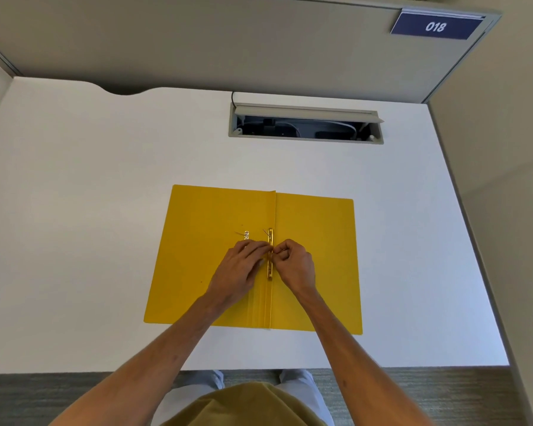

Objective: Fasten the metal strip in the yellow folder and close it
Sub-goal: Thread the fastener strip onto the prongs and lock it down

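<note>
The yellow folder (317, 256) lies open and flat on the white desk, spine running towards me. A gold metal strip (270, 265) lies along the spine fold. My left hand (239, 272) and my right hand (297, 264) meet over the strip's middle, fingertips pinched on it from either side. A thin prong sticks up near the strip's far end. A small metal piece (246, 234) with another thin prong lies on the left leaf, just beyond my left hand. The strip's middle is hidden by my fingers.
The white desk (90, 210) spreads wide around the folder. An open cable hatch (305, 124) sits in the desk beyond the folder. Grey partition walls enclose the back and right side, with a blue "018" sign (436, 26).
</note>
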